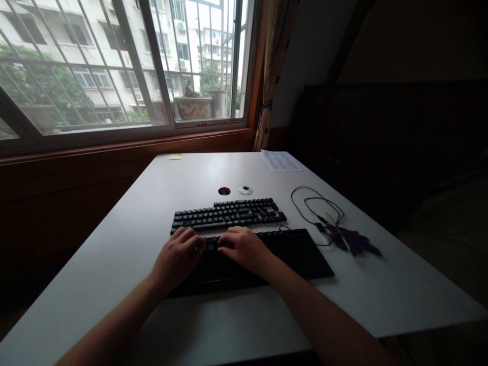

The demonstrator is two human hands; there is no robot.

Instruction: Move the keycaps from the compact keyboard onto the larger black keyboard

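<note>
A black keyboard (293,254) lies on the near part of the white table, with few raised keys showing between my hands. My left hand (179,256) rests over its left part, fingers curled in towards the thumb. Close by on the right, my right hand (246,249) has thumb and forefinger bent together over the keyboard's upper edge. Whatever either hand pinches is too dark and small to name. Just beyond lie rows of black keycaps (236,213), set out in a keyboard layout with white table showing through some gaps.
A dark cable (301,190) loops on the right beside a purple cloth (354,240) with a thin stick. Behind the keycaps are a round hole (224,191) and a white ring-shaped cover (246,190). Papers (284,161) and yellow sticky notes (176,157) lie at the far edge.
</note>
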